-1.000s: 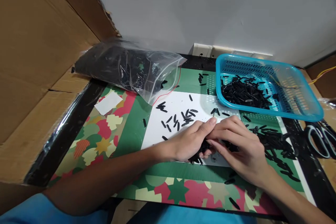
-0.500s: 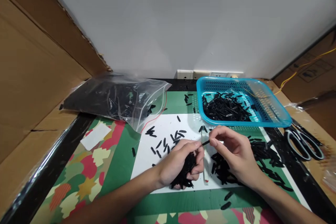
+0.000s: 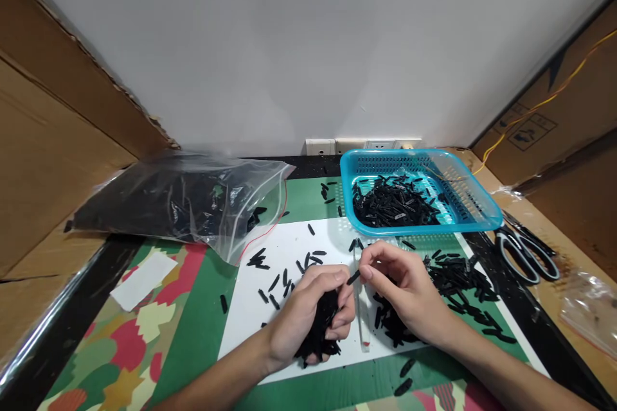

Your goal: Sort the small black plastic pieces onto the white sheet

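Both forearms are bare from the lower edge of the view up to the wrists; no sleeve, watch, band or glove shows on either. The left hand [image 3: 308, 318] and the right hand [image 3: 405, 298] are bare too, without rings. The fingernails that show are short and plain, with no polish.

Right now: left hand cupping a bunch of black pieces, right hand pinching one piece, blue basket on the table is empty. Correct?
Not quite. The head view shows the blue basket holding a heap of black pieces, so it is not empty. The rest stands: the left hand cups a bunch of black pieces, and the right hand pinches a single piece at its fingertips.
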Demonstrator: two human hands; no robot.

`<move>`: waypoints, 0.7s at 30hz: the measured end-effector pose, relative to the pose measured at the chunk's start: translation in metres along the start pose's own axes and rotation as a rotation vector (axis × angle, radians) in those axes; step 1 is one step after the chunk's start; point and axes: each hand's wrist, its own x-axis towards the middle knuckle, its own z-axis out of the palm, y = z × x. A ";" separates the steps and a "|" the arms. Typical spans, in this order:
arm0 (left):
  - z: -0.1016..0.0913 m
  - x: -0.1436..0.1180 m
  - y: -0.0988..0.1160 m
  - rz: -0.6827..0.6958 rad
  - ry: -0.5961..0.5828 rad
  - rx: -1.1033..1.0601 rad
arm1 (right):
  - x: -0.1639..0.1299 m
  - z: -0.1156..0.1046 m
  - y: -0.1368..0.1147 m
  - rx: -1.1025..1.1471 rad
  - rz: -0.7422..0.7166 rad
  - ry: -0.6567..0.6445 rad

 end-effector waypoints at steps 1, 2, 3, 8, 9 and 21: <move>0.000 0.000 0.000 0.004 -0.003 0.004 | 0.000 0.000 0.000 0.000 0.003 -0.005; 0.000 0.000 0.000 0.006 -0.006 0.006 | 0.000 0.000 -0.001 0.001 0.007 -0.009; 0.000 0.000 0.000 0.006 -0.006 0.006 | 0.000 0.000 -0.001 0.003 0.010 -0.014; 0.001 0.001 0.000 0.009 -0.009 -0.001 | 0.001 0.000 -0.002 0.030 0.034 -0.039; 0.001 0.001 0.000 0.013 -0.007 -0.002 | 0.001 0.000 -0.002 0.038 0.040 -0.045; 0.000 0.000 0.001 -0.001 0.021 -0.032 | -0.002 -0.002 -0.003 -0.040 0.023 -0.074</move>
